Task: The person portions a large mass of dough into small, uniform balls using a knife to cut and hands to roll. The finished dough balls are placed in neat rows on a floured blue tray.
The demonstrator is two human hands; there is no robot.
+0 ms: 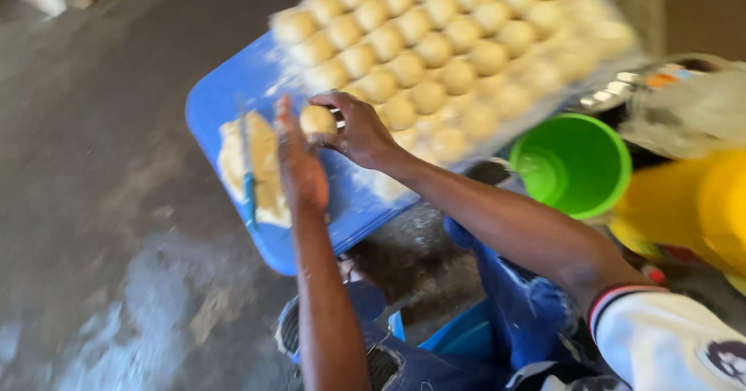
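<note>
- Grey concrete floor fills the nine o'clock side, dusted with flour.
- On the blue board, a flat slab of dough lies with what looks like a blue-handled knife across it.
- Left hand is flat and open, pressed against the dough ball.
- Right hand cups that ball from three o'clock, fingers curled on it.
- Rows of dough balls fill twelve o'clock.
- Green cup stands at three o'clock.
</note>
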